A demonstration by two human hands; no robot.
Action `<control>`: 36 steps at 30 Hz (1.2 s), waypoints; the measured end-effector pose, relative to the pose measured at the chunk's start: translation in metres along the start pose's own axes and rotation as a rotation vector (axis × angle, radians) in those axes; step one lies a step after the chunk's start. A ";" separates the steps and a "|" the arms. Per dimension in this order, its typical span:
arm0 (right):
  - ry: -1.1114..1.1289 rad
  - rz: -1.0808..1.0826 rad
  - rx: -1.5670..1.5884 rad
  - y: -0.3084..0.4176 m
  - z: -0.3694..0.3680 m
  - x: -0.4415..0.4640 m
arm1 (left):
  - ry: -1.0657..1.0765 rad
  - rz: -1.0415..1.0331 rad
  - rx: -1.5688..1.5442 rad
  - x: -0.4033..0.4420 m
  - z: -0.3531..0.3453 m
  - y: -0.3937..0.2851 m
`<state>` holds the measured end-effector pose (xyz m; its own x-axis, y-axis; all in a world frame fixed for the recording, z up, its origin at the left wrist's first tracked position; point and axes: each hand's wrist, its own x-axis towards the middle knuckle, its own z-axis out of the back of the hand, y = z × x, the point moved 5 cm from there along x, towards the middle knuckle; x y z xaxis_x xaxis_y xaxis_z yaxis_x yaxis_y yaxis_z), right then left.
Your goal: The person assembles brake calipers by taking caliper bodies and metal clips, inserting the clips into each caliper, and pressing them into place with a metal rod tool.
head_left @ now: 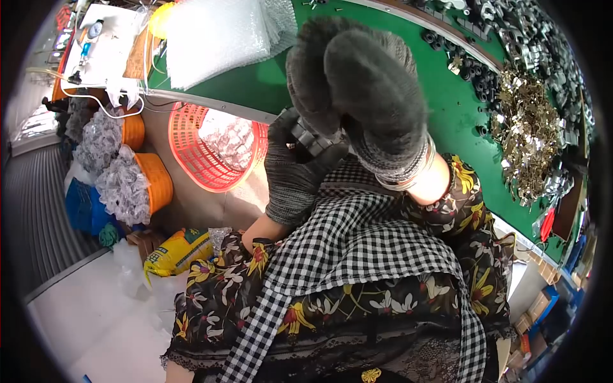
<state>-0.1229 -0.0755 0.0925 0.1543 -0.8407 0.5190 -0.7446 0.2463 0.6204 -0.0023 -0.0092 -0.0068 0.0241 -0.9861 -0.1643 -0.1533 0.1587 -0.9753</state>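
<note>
My left hand [297,172], in a grey knit glove, is closed around a small dark metal part [311,139] just above my lap at the bench edge. Over it, close to the camera, is my right hand [364,89], in the same kind of glove. Its fingers curl downward at the upper side of the part, and their tips are hidden. Whatever the right hand grips is out of sight behind the glove.
A green workbench [447,121] carries bubble wrap sheets [214,41], a pile of brassy metal pieces [527,137] and many dark metal fittings [543,45]. Below stand a red basket [182,150] with wrapped parts, orange baskets [156,182] and a yellow bag [179,252].
</note>
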 end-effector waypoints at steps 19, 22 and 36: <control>0.167 -0.004 -0.197 -0.010 -0.003 0.013 | 0.031 -0.076 0.004 0.004 -0.001 -0.004; 0.064 -0.201 -0.194 -0.033 0.016 -0.005 | 0.018 -0.052 -0.035 0.002 0.000 -0.002; 0.238 0.009 -0.101 -0.013 0.015 -0.001 | 0.023 -0.075 0.027 0.005 -0.003 -0.006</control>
<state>-0.1232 -0.0855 0.0747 0.3055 -0.7041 0.6410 -0.6798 0.3100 0.6646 -0.0044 -0.0151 -0.0018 0.0117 -0.9961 -0.0870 -0.1255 0.0848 -0.9885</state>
